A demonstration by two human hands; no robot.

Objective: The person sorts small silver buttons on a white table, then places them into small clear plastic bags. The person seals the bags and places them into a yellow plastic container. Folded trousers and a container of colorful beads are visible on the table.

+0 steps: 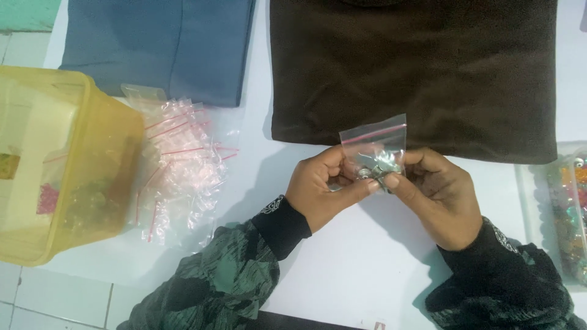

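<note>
A small clear zip bag (374, 146) with a red seal strip holds several small silvery metal pieces. My left hand (324, 186) pinches its lower left side and my right hand (437, 195) pinches its lower right side. Both hold it upright just above the white table (342, 269), in front of a folded dark brown cloth (416, 73).
A pile of empty clear zip bags (180, 162) lies at the left beside a yellow translucent plastic tub (67, 165). A folded blue-grey cloth (159, 46) lies at the back left. A clear container with colourful beads (568, 208) sits at the right edge.
</note>
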